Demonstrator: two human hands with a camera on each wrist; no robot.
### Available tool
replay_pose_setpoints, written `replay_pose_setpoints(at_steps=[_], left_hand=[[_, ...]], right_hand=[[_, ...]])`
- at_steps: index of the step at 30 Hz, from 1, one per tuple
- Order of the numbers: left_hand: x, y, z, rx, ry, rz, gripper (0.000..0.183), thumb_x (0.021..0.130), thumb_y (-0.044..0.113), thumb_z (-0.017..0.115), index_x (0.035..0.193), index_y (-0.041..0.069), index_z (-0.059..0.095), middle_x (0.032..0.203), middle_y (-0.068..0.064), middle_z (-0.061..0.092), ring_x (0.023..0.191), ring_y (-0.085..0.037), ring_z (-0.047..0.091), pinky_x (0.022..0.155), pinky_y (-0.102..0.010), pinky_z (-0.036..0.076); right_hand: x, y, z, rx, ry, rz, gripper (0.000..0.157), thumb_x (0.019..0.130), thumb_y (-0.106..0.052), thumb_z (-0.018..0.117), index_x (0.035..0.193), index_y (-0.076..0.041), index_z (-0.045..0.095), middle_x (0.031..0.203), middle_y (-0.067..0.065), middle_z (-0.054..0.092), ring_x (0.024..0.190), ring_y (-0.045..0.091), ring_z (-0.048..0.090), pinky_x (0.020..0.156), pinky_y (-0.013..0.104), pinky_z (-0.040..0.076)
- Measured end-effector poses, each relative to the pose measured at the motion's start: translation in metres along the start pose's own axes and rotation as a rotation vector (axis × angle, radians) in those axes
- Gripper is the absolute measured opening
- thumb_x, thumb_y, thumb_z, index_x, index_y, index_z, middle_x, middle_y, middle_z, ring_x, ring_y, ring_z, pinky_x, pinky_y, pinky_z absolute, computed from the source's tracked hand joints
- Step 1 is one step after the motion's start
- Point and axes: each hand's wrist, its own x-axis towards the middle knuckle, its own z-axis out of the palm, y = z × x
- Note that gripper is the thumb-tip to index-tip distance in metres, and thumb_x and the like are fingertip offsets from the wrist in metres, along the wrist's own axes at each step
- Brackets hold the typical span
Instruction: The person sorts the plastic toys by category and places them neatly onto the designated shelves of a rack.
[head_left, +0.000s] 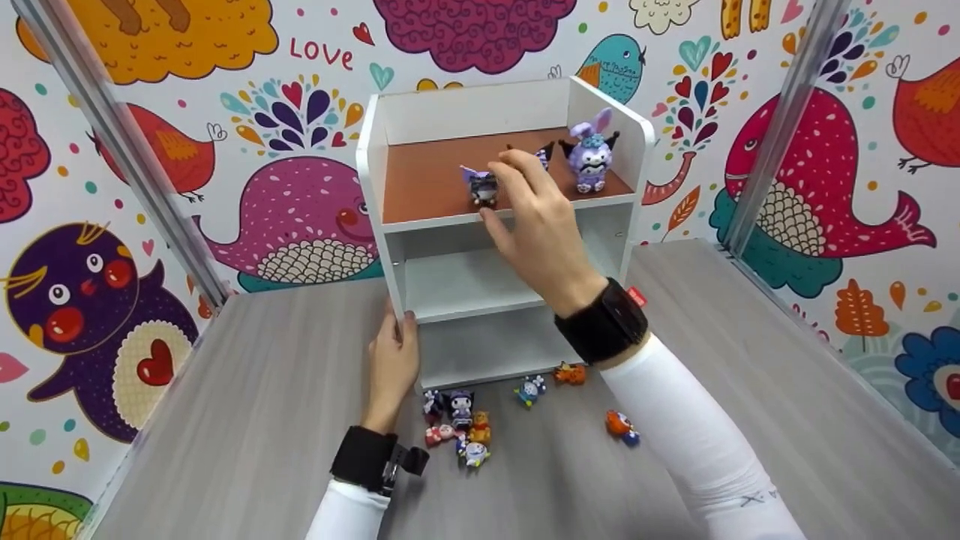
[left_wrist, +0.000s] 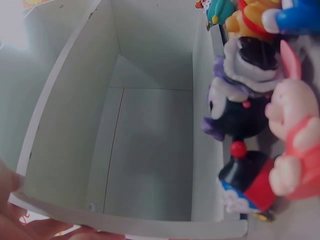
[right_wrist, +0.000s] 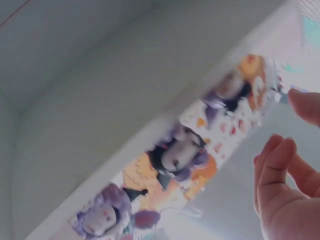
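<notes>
My left hand [head_left: 394, 356] grips the left side panel of a small white shelf unit [head_left: 480, 307], thumb at its front edge. In the left wrist view, fingers [left_wrist: 45, 227] wrap that panel. My right hand [head_left: 540, 225] is raised at the front of the brown top shelf, thumb and fingers apart and slightly bent. Just beside its fingertips stands a small black-and-purple figurine [head_left: 484, 189]. A second figurine [head_left: 544, 155] is partly hidden behind the hand, and a purple rabbit-eared figurine [head_left: 590, 161] stands at the right. The right wrist view shows nothing between the fingers.
On the grey table [head_left: 285, 420] before the unit lie several figurines: a cluster with a dark-hooded one [head_left: 460, 405] and a yellow bear [head_left: 480, 427], a blue-and-white one [head_left: 530, 391], and orange ones [head_left: 570, 373] to the right. Patterned walls [head_left: 300, 217] stand around the table.
</notes>
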Motion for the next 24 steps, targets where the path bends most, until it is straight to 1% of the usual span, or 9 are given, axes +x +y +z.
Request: replay_pose_setpoints(at_steps=[2,5,6,9,13,15,17,20,24], left_hand=[[0.001,0.0,0.0,0.016,0.009,0.003,0.042,0.106,0.028,0.049,0.141,0.005,0.055,0.067,-0.004,0.045,0.059,-0.019,0.043,0.055,-0.032,0.036],[0.002,0.0,0.0,0.04,0.024,0.011,0.045,0.106,0.028,0.049,0.146,0.006,0.051,0.073,-0.014,0.056,0.064,-0.024,0.049,0.059,-0.035,0.039],[0.003,-0.001,0.0,0.051,0.03,0.018,0.046,0.106,0.027,0.049,0.148,0.006,0.049,0.08,-0.018,0.062,0.068,-0.026,0.053,0.061,-0.037,0.042],[0.004,-0.002,0.0,0.049,0.031,0.021,0.048,0.106,0.026,0.049,0.15,0.007,0.046,0.088,-0.022,0.065,0.072,-0.028,0.055,0.064,-0.04,0.044],[0.004,-0.002,0.002,0.043,0.022,0.026,0.048,0.106,0.024,0.05,0.15,0.007,0.045,0.073,-0.015,0.053,0.065,-0.026,0.049,0.062,-0.038,0.042],[0.004,-0.001,0.002,0.041,0.026,0.033,0.048,0.106,0.024,0.051,0.15,0.006,0.045,0.074,-0.016,0.055,0.065,-0.025,0.049,0.062,-0.037,0.042],[0.005,0.0,0.001,0.042,0.032,0.039,0.048,0.106,0.024,0.05,0.15,0.006,0.045,0.081,-0.02,0.061,0.067,-0.025,0.051,0.063,-0.038,0.043],[0.005,-0.001,0.001,0.043,0.028,0.036,0.049,0.106,0.025,0.05,0.151,0.007,0.044,0.082,-0.021,0.061,0.066,-0.024,0.05,0.061,-0.037,0.042],[0.002,-0.001,0.0,0.04,0.017,0.01,0.047,0.106,0.024,0.051,0.149,0.007,0.047,0.067,-0.008,0.046,0.058,-0.02,0.043,0.056,-0.033,0.038]], right_hand=[[-0.01,-0.002,-0.004,0.033,0.061,-0.008,0.039,0.086,-0.004,0.075,0.121,0.005,0.063,0.125,0.021,0.059,0.098,0.026,0.064,0.083,0.031,0.056],[-0.034,-0.003,-0.005,0.114,0.126,0.013,0.034,0.084,0.0,0.075,0.116,0.005,0.065,0.118,0.019,0.061,0.078,0.02,0.06,0.067,0.027,0.053],[-0.044,-0.003,-0.003,0.144,0.136,0.027,0.033,0.083,0.001,0.076,0.114,0.005,0.065,0.116,0.018,0.062,0.074,0.018,0.058,0.065,0.026,0.052],[-0.076,-0.002,0.006,0.209,0.123,0.074,0.031,0.08,0.004,0.076,0.109,0.004,0.066,0.107,0.015,0.063,0.07,0.015,0.055,0.061,0.024,0.049],[-0.109,0.003,0.021,0.23,0.037,0.134,0.028,0.078,0.007,0.076,0.105,0.004,0.067,0.098,0.012,0.064,0.067,0.013,0.053,0.058,0.025,0.047],[-0.119,0.006,0.026,0.223,-0.03,0.155,0.027,0.079,0.006,0.076,0.105,0.003,0.068,0.096,0.01,0.064,0.067,0.013,0.053,0.058,0.025,0.047],[-0.124,0.007,0.03,0.218,-0.099,0.168,0.024,0.082,0.003,0.076,0.105,0.001,0.068,0.095,0.009,0.064,0.069,0.013,0.053,0.06,0.024,0.047],[-0.128,0.008,0.032,0.209,-0.209,0.174,0.021,0.085,-0.002,0.076,0.105,-0.003,0.069,0.096,0.008,0.064,0.072,0.013,0.054,0.063,0.025,0.048],[-0.135,0.007,0.035,0.197,-0.332,0.171,0.019,0.086,-0.006,0.076,0.105,-0.005,0.071,0.096,0.006,0.066,0.079,0.015,0.06,0.069,0.027,0.052]])
